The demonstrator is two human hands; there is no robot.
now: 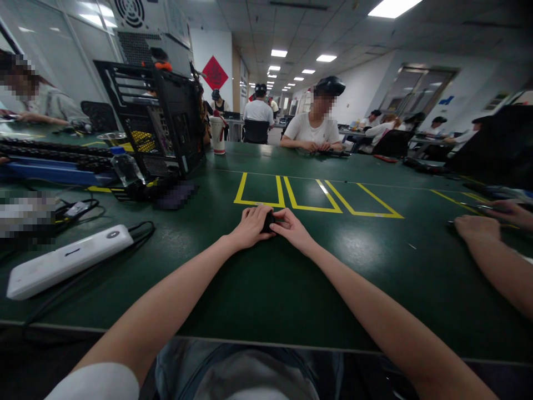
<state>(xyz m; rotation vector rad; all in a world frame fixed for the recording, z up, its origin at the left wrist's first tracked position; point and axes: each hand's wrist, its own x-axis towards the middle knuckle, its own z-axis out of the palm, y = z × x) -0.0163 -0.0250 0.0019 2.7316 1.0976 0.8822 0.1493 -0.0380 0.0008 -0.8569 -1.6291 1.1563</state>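
Note:
Between my two hands, just in front of the yellow tape outlines, is a small black object (268, 222). Fingers cover most of it, so its kind cannot be made out. My left hand (251, 226) is closed round its left side, thumb low and fingers over the top. From the right, my right hand (292, 229) pinches at its near right side with thumb and fingertips. Both hands rest low over the green tabletop (258, 289).
Yellow tape outlines (312, 210) mark the table beyond my hands. At left are a white power strip (70, 261), a water bottle (127, 166) and an open black computer case (154, 119). A co-worker's hands (478, 228) work at right; another person (314, 128) sits opposite.

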